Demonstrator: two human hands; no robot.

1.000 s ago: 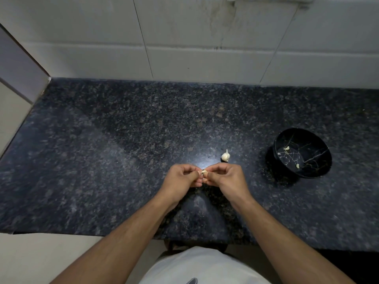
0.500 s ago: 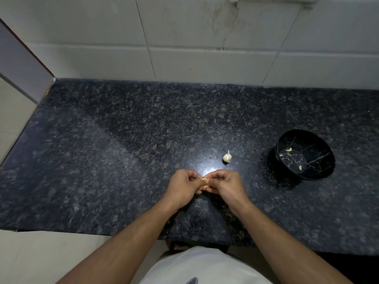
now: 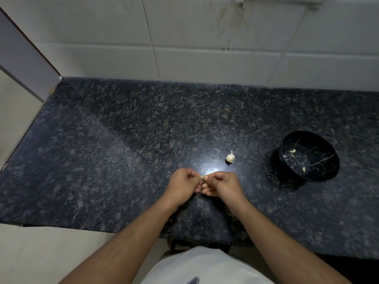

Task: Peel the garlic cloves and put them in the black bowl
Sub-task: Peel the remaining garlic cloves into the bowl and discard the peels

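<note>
My left hand (image 3: pixel 181 185) and my right hand (image 3: pixel 222 185) meet fingertip to fingertip over the dark granite counter (image 3: pixel 123 150), near its front edge. Both pinch one small pale garlic clove (image 3: pixel 204 177), which is mostly hidden by the fingers. A small garlic bulb (image 3: pixel 230 157) stands upright on the counter just beyond my right hand. The black bowl (image 3: pixel 326 177), with thin gold veins, sits to the right. Inside it lie three small pale garlic pieces (image 3: pixel 292 151).
A white tiled wall (image 3: pixel 205 48) runs along the back of the counter. At the left a grey panel (image 3: pixel 22 58) meets the counter's corner. The counter's front edge lies close below my hands, with my white shirt (image 3: pixel 205 267) under it.
My hands stay together on the clove with only small finger shifts. The whole scene has drifted slightly as my head moved. Bulb and bowl have not moved on the counter.
</note>
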